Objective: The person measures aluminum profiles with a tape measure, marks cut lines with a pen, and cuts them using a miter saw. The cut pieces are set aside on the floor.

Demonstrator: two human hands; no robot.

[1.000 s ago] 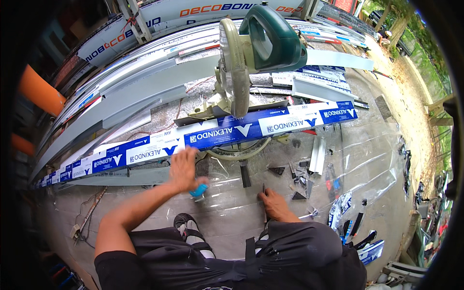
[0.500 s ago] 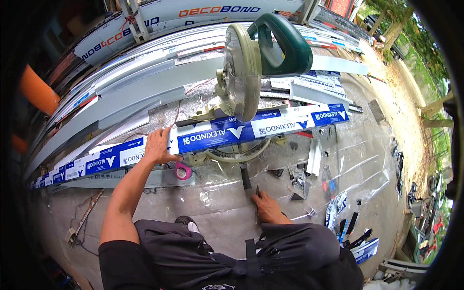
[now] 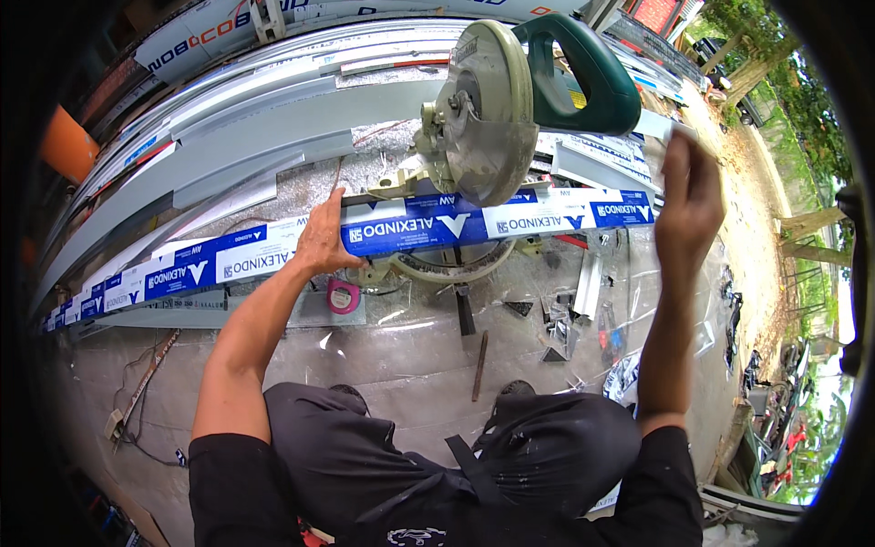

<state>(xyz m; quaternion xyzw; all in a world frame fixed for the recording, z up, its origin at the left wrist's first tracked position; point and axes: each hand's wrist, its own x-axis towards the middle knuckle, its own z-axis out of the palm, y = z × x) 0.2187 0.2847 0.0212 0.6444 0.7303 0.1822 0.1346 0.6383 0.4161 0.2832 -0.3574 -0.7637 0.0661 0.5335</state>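
A long aluminium profile, wrapped in blue-and-white film, lies across the base of a miter saw. My left hand grips it left of the blade guard, fingers over the far edge and thumb on the near side. Raised at the right, my right hand is smeared by motion and holds nothing I can make out. It is nearest to the saw's dark green handle, apart from it. A thin brown strip lies on the floor in front of my knees.
A pink tape measure rests below the profile. Dark offcuts and a short white profile are scattered to the right. Many long grey profiles lie behind the saw. A cable runs along the floor at left.
My right hand has let go of the brown strip on the floor and risen toward the saw handle. My left hand stays on the profile. The view has shifted slightly.
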